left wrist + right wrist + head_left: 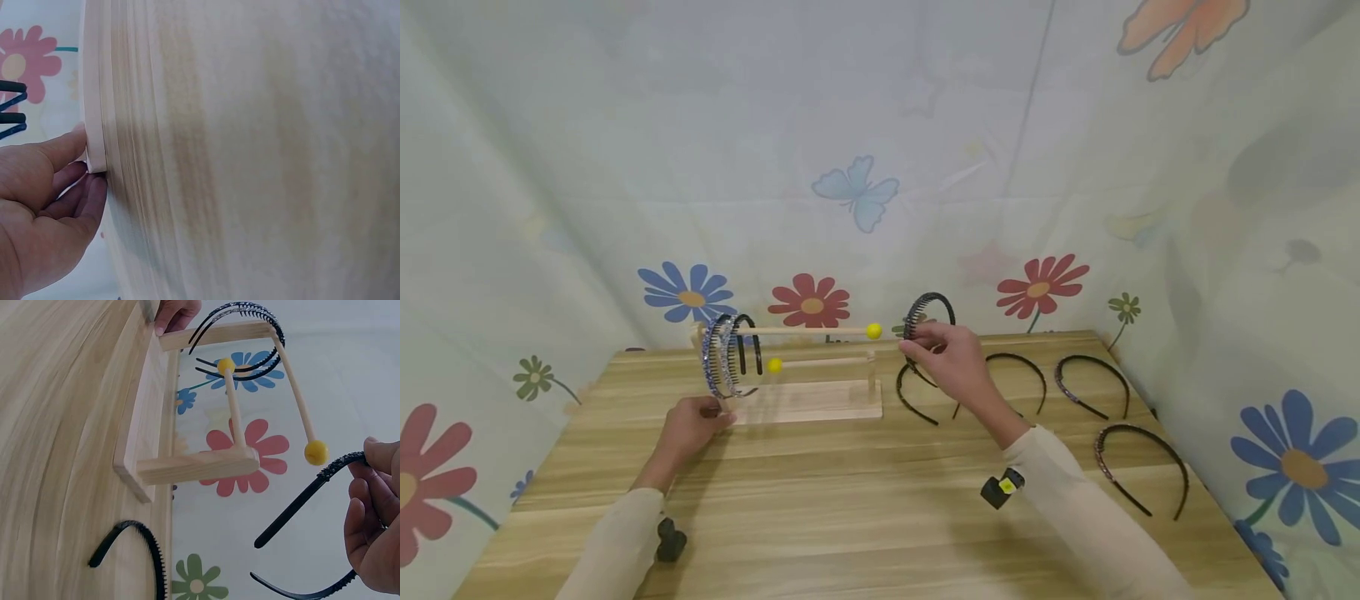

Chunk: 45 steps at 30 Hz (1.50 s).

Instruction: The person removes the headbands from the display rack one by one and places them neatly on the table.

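Note:
My left hand (pixel 688 433) grips the near left corner of the wooden stand's base (pixel 823 404), thumb on one face and fingers on the other in the left wrist view. On the stand's upper rod (pixel 812 331) hang a blue-jewelled headband (pixel 707 354), a silver-jewelled headband (pixel 725 354) and black ones. The lower rod (pixel 234 409) carries none. Both rods end in yellow balls. My right hand (pixel 953 360) pinches a black toothed headband (pixel 291 509) with a sparkly section, held in the air just right of the upper rod's yellow ball (pixel 316 452), apart from it.
Several headbands lie on the right of the wooden table (pixel 850 517), among them a back-right headband (pixel 1093 359) and a nearer headband (pixel 1142 428). A flowered cloth (pixel 925 167) hangs behind and on both sides.

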Tool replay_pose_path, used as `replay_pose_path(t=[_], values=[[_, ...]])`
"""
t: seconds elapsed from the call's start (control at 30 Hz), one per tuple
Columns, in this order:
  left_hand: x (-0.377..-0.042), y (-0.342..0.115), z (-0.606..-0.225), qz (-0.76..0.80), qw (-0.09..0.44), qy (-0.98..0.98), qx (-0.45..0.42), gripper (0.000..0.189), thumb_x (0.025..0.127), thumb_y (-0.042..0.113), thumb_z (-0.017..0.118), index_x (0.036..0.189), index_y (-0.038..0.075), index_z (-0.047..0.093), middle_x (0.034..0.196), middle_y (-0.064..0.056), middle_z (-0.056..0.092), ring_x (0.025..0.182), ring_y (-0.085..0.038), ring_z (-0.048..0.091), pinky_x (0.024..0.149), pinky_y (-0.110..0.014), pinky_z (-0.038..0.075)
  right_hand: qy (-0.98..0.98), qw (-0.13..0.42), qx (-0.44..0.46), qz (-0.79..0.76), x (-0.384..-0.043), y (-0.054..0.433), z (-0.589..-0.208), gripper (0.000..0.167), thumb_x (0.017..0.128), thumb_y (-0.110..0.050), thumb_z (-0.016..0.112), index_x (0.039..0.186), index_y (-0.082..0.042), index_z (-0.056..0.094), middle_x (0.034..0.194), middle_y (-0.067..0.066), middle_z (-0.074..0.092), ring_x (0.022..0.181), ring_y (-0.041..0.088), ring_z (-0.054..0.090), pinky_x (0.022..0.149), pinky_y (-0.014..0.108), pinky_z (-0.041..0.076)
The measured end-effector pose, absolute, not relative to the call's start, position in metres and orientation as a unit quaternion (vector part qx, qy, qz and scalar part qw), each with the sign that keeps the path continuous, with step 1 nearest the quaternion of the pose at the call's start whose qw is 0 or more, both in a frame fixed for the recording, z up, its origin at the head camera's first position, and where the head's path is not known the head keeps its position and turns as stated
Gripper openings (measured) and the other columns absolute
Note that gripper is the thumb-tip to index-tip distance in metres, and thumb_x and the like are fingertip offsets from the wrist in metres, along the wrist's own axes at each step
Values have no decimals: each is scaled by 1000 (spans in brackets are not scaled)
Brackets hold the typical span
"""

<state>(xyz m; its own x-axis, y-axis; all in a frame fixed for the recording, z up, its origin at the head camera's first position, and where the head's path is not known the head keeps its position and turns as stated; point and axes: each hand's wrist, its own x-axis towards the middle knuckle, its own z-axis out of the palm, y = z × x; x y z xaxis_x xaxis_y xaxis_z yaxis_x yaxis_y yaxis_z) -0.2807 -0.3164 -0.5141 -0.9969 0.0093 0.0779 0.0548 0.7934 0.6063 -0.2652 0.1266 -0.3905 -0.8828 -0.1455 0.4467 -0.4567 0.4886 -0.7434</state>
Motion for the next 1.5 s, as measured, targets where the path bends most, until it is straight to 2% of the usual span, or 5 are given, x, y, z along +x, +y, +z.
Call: replay_pose_path(t=[0.23,0.63,1.03,1.3,1.5], values=[[-280,-316,-514,-320,41,-946,-21,27,93,20,76,102,-4,74,100,-22,75,88,-31,70,78,-47,56,-860,171,155,455,-261,146,-399,35,92,-31,79,116,-6,76,97,7,78,84,19,70,66,35,56],[-280,-317,-514,-318,48,-947,-20,25,93,19,76,101,-4,75,99,-21,76,87,-31,71,77,-46,57,-880,169,124,426,-249,183,-424,35,91,-32,79,113,-5,77,96,11,78,84,23,74,72,42,60],[-279,-316,-511,-318,34,-947,-22,25,93,20,76,100,-5,74,99,-21,75,85,-28,69,74,-44,56,-902,129,47,409,-224,212,-444,37,91,-32,79,113,-2,76,102,15,77,91,28,73,75,45,60],[-279,-316,-511,-317,37,-948,-23,26,93,19,75,101,-5,74,98,-21,75,83,-26,69,72,-39,55,-909,113,30,400,-210,227,-459,38,92,-31,78,111,1,75,100,17,77,91,30,74,70,41,60],[-278,-316,-511,-321,35,-946,-20,28,93,19,75,104,-6,73,100,-23,75,86,-29,70,75,-44,56,-917,101,13,387,-202,238,-467,38,92,-31,78,110,2,75,103,18,76,93,31,73,74,43,60]])
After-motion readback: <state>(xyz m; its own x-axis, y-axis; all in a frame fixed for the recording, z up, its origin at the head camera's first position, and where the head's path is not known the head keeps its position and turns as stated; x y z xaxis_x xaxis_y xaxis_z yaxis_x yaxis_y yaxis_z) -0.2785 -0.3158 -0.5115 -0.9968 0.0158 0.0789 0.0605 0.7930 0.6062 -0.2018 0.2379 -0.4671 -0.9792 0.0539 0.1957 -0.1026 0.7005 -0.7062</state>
